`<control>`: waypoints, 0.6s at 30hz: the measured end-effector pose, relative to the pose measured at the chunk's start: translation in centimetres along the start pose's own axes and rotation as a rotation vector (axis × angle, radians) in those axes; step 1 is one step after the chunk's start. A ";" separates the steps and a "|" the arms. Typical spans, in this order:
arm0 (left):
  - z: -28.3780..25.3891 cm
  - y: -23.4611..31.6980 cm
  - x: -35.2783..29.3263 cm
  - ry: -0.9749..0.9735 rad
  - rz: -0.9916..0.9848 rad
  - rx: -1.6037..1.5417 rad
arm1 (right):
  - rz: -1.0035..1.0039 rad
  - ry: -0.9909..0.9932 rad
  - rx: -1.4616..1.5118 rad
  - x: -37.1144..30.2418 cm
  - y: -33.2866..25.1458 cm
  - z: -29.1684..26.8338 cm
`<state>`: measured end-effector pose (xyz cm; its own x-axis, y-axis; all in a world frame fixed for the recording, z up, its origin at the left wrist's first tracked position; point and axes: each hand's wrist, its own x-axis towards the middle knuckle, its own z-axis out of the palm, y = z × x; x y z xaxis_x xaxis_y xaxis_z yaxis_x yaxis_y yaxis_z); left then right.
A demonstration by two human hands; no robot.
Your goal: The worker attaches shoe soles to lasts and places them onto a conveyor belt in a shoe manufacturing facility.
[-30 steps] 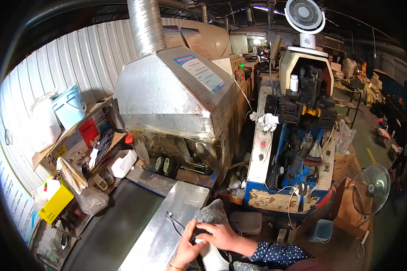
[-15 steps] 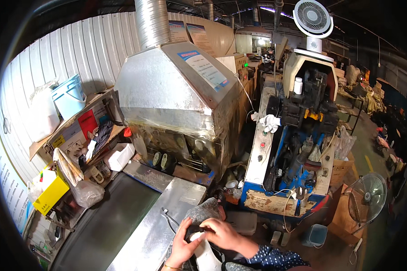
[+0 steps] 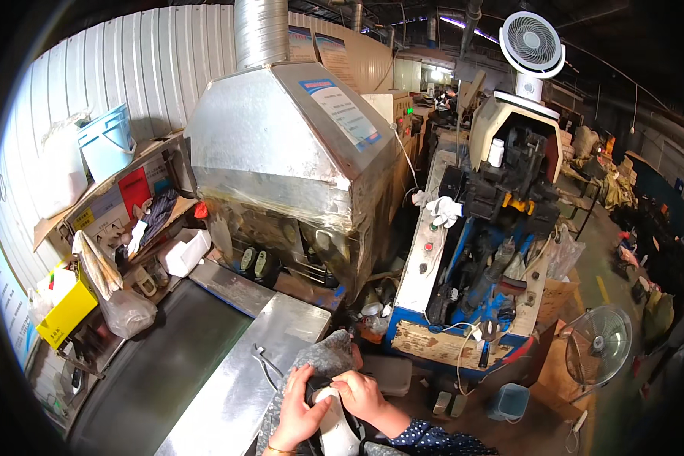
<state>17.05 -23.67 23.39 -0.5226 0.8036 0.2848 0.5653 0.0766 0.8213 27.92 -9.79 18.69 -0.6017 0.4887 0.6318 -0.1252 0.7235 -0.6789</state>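
Note:
In my lap is a shoe piece with a smooth white, foot-shaped face and dark material along its edges. My left hand grips its left side, with the thumb on the white face and the fingers curled over the far end. My right hand pinches dark material at the far right end, its fingers bent close together. What lies under the fingers is partly hidden. Speckled grey cloth shows beneath and beyond the hands.
A metal worktop and dark conveyor belt lie left. Ahead is a metal hooded machine with shoes at its opening. A blue-based machine stands right, near a floor fan and blue bucket.
The view has shifted slightly, so the surroundings sit a little further left. Both hands remain on the shoe piece, and the right fingers have drawn slightly away from the left hand.

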 end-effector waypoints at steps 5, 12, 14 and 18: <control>0.1 0.3 -0.1 -0.032 0.068 0.015 | 0.170 -0.239 0.139 1.0 -1.4 -3.1; 1.1 3.2 0.4 -0.076 0.066 -0.100 | -0.033 -0.200 0.077 1.5 -2.0 -5.5; 1.3 3.5 0.8 -0.109 0.081 -0.112 | -0.062 -0.130 0.019 1.4 -2.5 -5.6; 2.1 4.4 1.8 -0.107 0.146 -0.088 | 0.044 0.021 -0.045 0.3 -2.0 -5.4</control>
<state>19.98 -20.66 26.51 -0.3654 0.8610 0.3537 0.5697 -0.0936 0.8165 32.31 -8.48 22.29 -0.5888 0.5307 0.6096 -0.0628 0.7219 -0.6891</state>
